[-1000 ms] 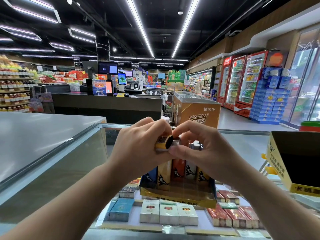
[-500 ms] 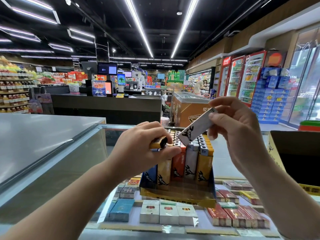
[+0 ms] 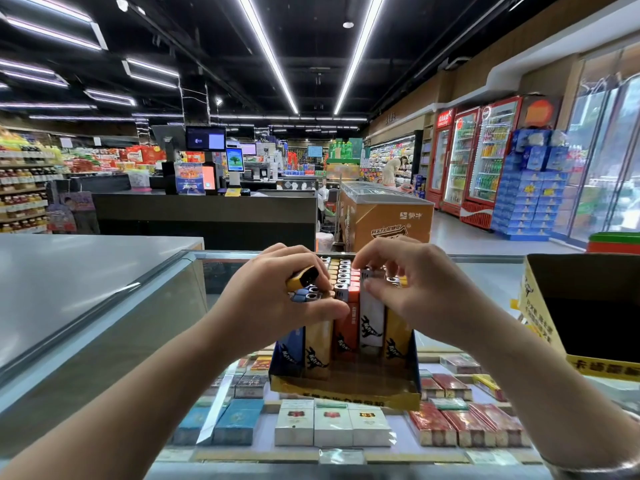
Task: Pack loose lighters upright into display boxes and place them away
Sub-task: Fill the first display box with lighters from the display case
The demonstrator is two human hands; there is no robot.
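A yellow display box [image 3: 346, 393] stands on the glass counter, filled with upright lighters in blue, yellow, red and white rows. My left hand [image 3: 277, 299] grips a loose yellow lighter [image 3: 300, 278] over the box's left rows. My right hand [image 3: 412, 285] pinches the top of a white lighter [image 3: 371, 320] that stands upright in the front of the white row, thumb in front and fingers behind.
An open yellow carton [image 3: 581, 306] sits on the counter at the right. Cigarette packs [image 3: 332, 424] lie under the glass counter top [image 3: 485, 275]. A grey counter [image 3: 69, 271] stretches on the left. Checkout desks and drink fridges stand far behind.
My right hand brought the white lighter down from above the box and set it upright in the white row. My left hand stayed over the box with the yellow lighter.
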